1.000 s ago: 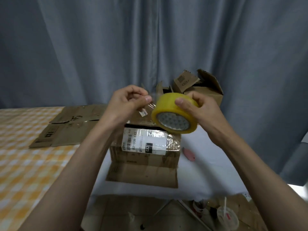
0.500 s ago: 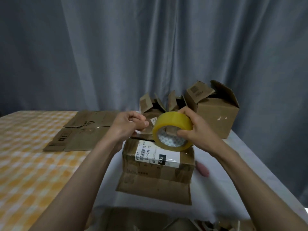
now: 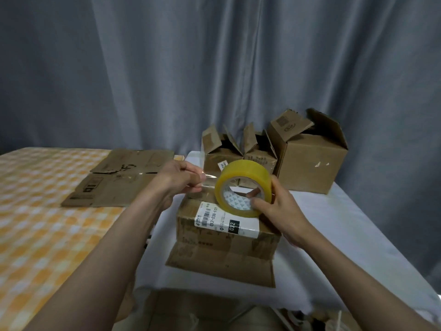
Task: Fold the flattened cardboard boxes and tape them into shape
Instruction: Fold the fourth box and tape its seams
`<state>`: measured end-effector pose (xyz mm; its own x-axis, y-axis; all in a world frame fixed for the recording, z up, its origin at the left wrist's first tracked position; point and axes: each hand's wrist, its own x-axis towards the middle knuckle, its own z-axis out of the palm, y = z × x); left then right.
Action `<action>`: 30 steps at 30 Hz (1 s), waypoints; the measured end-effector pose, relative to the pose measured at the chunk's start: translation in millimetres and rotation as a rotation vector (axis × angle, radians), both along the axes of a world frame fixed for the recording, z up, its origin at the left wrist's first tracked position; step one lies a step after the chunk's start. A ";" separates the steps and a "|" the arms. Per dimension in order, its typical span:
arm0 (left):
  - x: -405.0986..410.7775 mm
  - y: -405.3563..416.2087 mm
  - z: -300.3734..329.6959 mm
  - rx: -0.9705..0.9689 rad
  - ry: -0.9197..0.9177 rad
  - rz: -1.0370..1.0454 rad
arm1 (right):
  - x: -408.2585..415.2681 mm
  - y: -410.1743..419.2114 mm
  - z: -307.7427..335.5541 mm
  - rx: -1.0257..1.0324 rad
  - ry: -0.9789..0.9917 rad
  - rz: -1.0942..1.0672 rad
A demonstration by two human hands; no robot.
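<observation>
The cardboard box (image 3: 226,231) I am working on sits on the white table (image 3: 338,235), just in front of me, with a white shipping label (image 3: 228,219) across its top and one flap lying flat on the table toward me. My right hand (image 3: 278,211) grips the yellow tape roll (image 3: 243,187), thumb on the near rim and a fingertip showing through the core; the roll stands on edge, and I think its lower rim touches the box top, though the hand hides part of that contact. My left hand (image 3: 177,179) is curled, thumb and fingers pinching the free end of a clear tape strip (image 3: 210,179) that stretches from the roll to the left, above the far edge of the box.

Behind the box, against the grey curtain (image 3: 214,68), I see two small open boxes (image 3: 238,151) with flaps standing up, and to their right a larger open box (image 3: 310,158). Flattened cardboard (image 3: 114,182) lies to the left, partly on the orange checked cloth (image 3: 35,223), well apart from my hands. More cardboard lies at the bottom edge of the view, below the table's near rim.
</observation>
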<state>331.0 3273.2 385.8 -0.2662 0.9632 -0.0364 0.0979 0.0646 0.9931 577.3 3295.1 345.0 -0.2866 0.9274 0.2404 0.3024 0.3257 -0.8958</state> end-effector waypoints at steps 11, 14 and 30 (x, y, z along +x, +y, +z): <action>-48.0 3.3 -15.1 -0.139 0.100 0.011 | -6.6 -4.9 10.0 0.195 -0.105 0.059; -50.8 2.0 -23.0 -0.195 0.102 -0.003 | -8.4 -3.4 10.8 0.206 -0.109 0.107; -46.1 2.6 -40.7 -0.293 0.225 -0.082 | -18.4 8.8 8.4 0.285 -0.115 0.135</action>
